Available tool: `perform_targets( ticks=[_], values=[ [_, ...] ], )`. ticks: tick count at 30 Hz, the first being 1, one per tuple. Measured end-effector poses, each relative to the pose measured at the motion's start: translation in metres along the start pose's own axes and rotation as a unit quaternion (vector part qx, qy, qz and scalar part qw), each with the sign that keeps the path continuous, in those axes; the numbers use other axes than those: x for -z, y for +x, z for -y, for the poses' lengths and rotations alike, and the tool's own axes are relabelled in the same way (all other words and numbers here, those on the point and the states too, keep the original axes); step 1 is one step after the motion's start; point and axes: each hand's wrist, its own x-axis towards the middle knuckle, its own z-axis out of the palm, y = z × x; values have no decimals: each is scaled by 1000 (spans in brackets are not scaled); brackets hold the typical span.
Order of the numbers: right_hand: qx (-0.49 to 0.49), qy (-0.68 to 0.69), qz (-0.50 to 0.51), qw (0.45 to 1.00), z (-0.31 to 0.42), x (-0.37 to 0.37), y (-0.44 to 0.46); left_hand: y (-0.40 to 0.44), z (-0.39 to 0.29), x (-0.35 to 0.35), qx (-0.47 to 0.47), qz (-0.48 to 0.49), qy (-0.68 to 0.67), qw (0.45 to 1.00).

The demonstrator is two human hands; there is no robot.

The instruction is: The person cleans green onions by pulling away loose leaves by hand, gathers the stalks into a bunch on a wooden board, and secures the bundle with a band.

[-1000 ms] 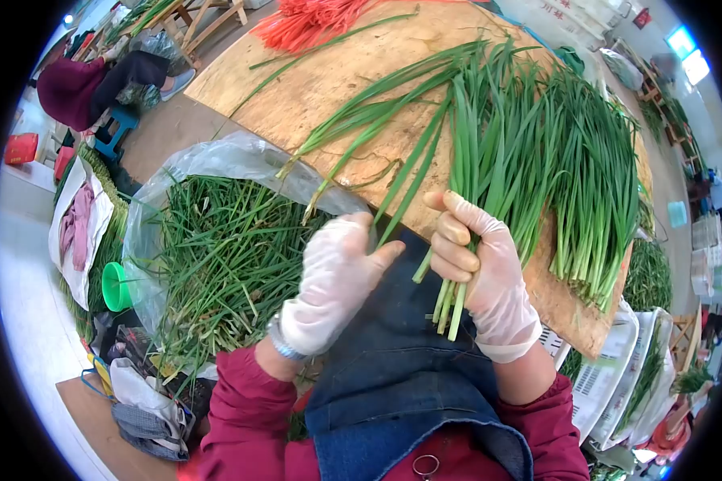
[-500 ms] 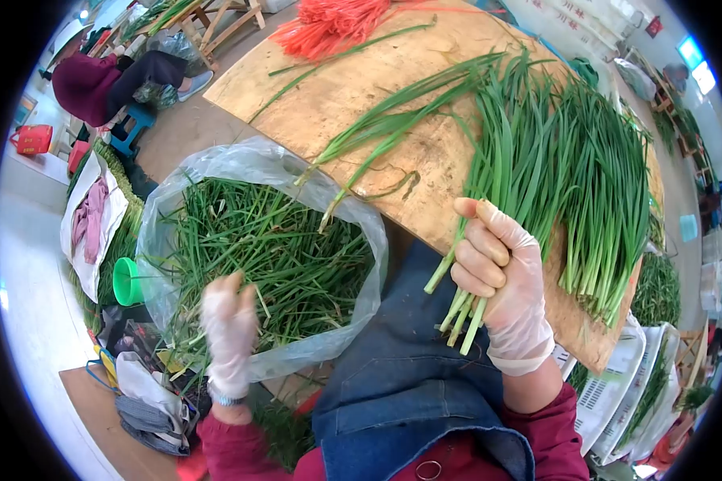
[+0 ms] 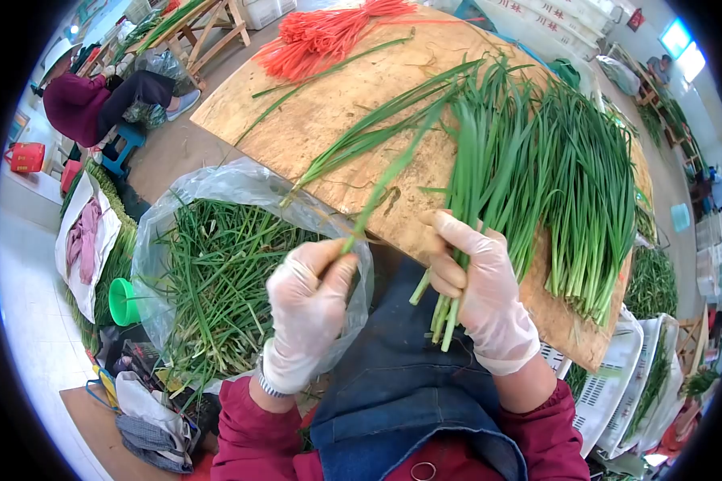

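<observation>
My left hand, in a thin clear glove, pinches a single garlic chive stalk between thumb and forefinger; its leaf slants up towards the board. My right hand, gloved too, is closed around a small bunch of garlic chives, with pale stem ends poking out below the fist. To its right a larger pile of garlic chives lies on the wooden board, stems towards me. A few loose chives lie left of the bunch. Below my left hand stands a plastic bag full of green leaf scraps.
Red plastic ties lie at the board's far end. A green cup stands left of the bag. White crates stand at the lower right. Another person sits at the upper left, by a blue stool.
My left hand has come up and right from over the bag and now pinches a chive stalk beside the bunch. My right hand still grips its bunch, slightly lower and further left.
</observation>
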Motion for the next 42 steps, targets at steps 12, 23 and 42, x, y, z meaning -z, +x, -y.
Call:
perform_targets(
  ticks=[12, 23, 42],
  values=[
    [13, -31, 12, 999, -4, 6, 6, -9, -18, -2, 312, 182, -286, 888],
    [43, 60, 61, 995, 3, 22, 8, -31, 43, 60, 99, -103, 227, 963],
    [24, -76, 48, 996, -7, 5, -2, 8, -22, 6, 336, 303, -265, 852]
  ],
)
